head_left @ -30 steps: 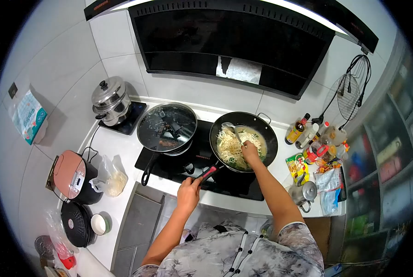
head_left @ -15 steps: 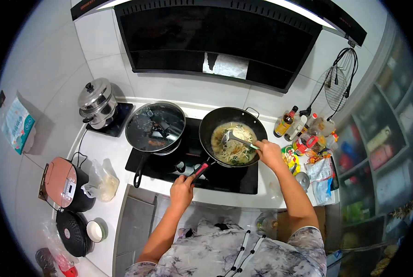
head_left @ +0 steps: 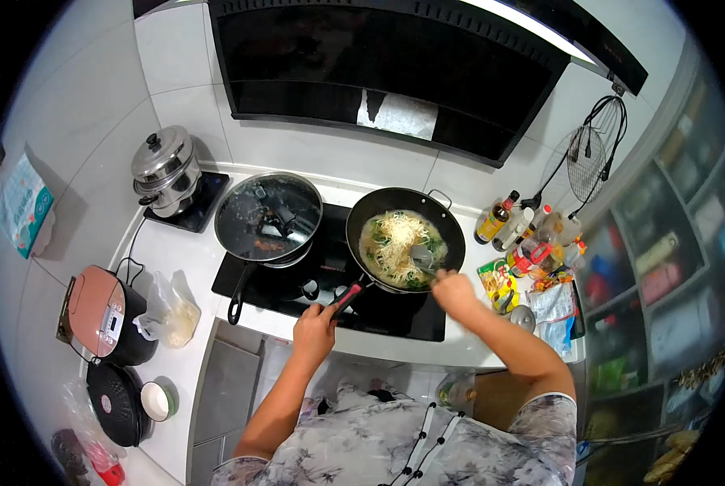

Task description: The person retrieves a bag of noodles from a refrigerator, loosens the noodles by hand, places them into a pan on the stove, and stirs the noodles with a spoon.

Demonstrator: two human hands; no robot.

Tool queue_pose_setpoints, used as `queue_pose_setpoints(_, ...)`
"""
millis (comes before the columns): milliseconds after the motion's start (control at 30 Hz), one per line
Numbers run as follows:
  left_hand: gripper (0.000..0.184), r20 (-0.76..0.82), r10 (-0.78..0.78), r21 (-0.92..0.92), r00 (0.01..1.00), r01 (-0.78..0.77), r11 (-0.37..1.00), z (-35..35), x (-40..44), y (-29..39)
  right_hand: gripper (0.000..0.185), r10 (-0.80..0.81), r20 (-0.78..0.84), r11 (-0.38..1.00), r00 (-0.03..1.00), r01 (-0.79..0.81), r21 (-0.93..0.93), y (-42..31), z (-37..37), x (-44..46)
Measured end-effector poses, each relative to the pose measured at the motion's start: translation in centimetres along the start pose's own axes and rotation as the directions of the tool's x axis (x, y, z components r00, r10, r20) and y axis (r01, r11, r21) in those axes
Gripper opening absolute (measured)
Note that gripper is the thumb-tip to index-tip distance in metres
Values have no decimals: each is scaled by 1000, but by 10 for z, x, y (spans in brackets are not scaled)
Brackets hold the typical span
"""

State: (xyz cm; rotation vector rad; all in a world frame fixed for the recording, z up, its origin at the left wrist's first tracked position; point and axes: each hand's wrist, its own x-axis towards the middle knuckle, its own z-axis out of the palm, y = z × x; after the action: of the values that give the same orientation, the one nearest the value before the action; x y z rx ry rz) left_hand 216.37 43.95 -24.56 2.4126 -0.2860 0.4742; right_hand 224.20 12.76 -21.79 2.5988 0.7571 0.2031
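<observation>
A dark wok [head_left: 362, 212] sits on the right side of the black cooktop [head_left: 362, 316]. In it, pale noodles [head_left: 404, 232] and green leaves lie in a light broth. My left hand [head_left: 316, 323] is closed round the wok's black and red handle [head_left: 348, 297]. Over the wok's lower right rim, my right hand [head_left: 453, 293] grips a spatula [head_left: 422, 257], whose grey head dips into the food right of the noodles. Most of the spatula's handle is hidden by my fingers.
Left of the wok stands a frying pan with a glass lid [head_left: 269, 217]. A steel steamer pot [head_left: 168, 170], rice cooker [head_left: 107, 316] and plastic bag [head_left: 172, 312] line the left counter. Sauce bottles [head_left: 496, 217] and seasoning packets [head_left: 498, 279] crowd the right. The range hood [head_left: 378, 69] hangs above.
The spatula head has moved right and down, from the middle of the noodles to their right side. My right hand has come lower and nearer me. My left hand keeps hold of the handle.
</observation>
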Motion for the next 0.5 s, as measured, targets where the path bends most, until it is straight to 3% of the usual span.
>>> queue_pose_setpoints(33, 36, 5, 1, -2, 1000, -1, 1000, 0, 0, 0, 8, -8, 62, 1000, 998, 10, -27, -14, 2, 7)
queue_pose_setpoints(100, 36, 14, -3, -2, 1000, 3, 1000, -3, -2, 0, 7, -30, 14, 1000, 999, 30, 4, -15, -2, 17)
queue_pose_setpoints(167, 35, 36, -3, -4, 999, 3, 1000, -5, 0, 1, 7, 102, -71, 994, 992, -100, 36, 2, 7, 32)
queue_pose_setpoints(233, 35, 25, -5, -6, 1000, 5, 1000, -3, 0, -3, 8, 80, -42, 994, 996, -77, 74, 17, -4, 37)
queue_pose_setpoints(300, 35, 25, 0, -14, 1000, 1, 1000, -3, -1, -3, 21, 214, 78, 942, 974, -227, 249, 29, -27, 34)
queue_pose_setpoints(333, 35, 28, -8, -10, 1000, 9, 1000, -4, -1, -1, 21, 212, 81, 942, 974, -226, 247, 39, -30, 31)
queue_pose_setpoints(400, 35, 35, -22, -8, 999, 22, 1000, -3, 0, 0, 31, 323, 212, 807, 922, -385, 448, 57, -31, 26)
queue_pose_setpoints(433, 34, 23, -20, -23, 1000, 21, 1000, -3, 0, 0, 31, 322, 218, 805, 921, -388, 449, 58, -28, 26)
queue_pose_setpoints(500, 34, 16, -10, -36, 1000, 11, 999, -1, 0, 0, 30, 444, 183, 650, 877, -456, 607, 60, -12, 28)
